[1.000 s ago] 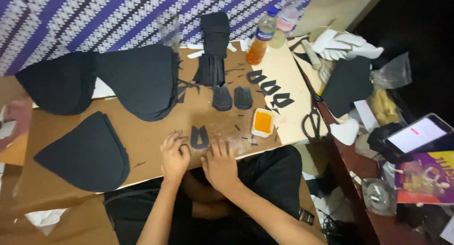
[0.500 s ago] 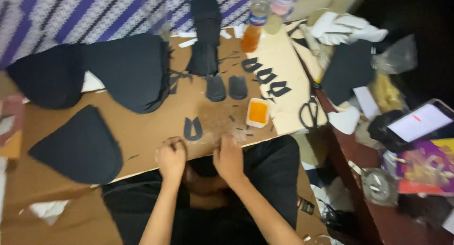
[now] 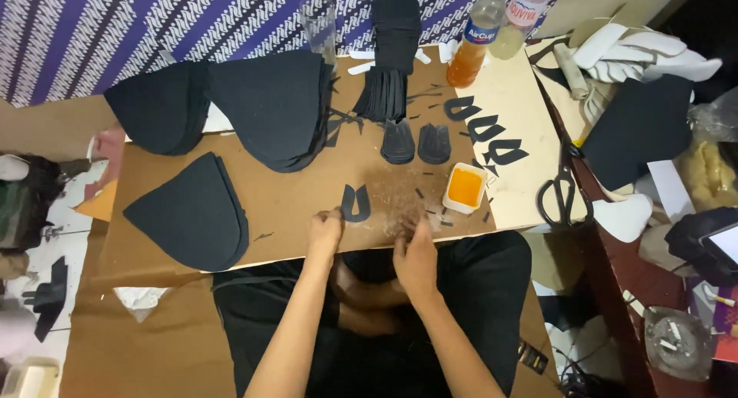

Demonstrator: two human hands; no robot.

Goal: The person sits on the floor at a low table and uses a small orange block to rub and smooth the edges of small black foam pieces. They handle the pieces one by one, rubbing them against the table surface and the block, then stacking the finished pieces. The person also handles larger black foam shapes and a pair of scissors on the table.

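Observation:
My left hand (image 3: 324,233) rests at the front edge of the brown board (image 3: 292,190), its fingertips touching a small black U-shaped piece (image 3: 355,203). My right hand (image 3: 416,257) sits just right of it, fingers curled near the board edge; whether it holds anything is hidden. A small white tub of orange glue (image 3: 465,188) stands right of my hands. Two small stacks of black cut pieces (image 3: 416,143) lie beyond it.
Large black curved pieces (image 3: 194,211) (image 3: 273,106) (image 3: 159,107) lie on the board's left. A tall black stack (image 3: 392,56) and two bottles (image 3: 477,35) stand at the back. Several black cutouts (image 3: 487,130) lie on a pale sheet, and scissors (image 3: 559,194) lie at the right.
The view has shifted slightly. Both hands stay at the board's front edge, my left hand still by the small U-shaped piece.

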